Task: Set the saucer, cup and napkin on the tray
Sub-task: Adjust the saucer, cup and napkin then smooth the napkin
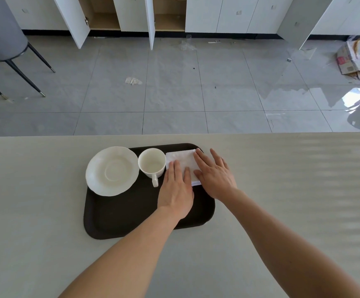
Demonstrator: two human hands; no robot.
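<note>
Napkin [182, 161] step: left hand [175, 190], right hand [214, 176] flat, open, pressing it onto tray [131, 214]; gripping nothing. Next: lift off.

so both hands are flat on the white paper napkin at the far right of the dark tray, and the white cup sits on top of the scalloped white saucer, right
Not quite. In the head view the white handled cup stands on the dark rectangular tray beside the scalloped white saucer, not on top of it. The rest holds: the left hand and right hand both lie flat on the white paper napkin at the tray's far right.
</note>
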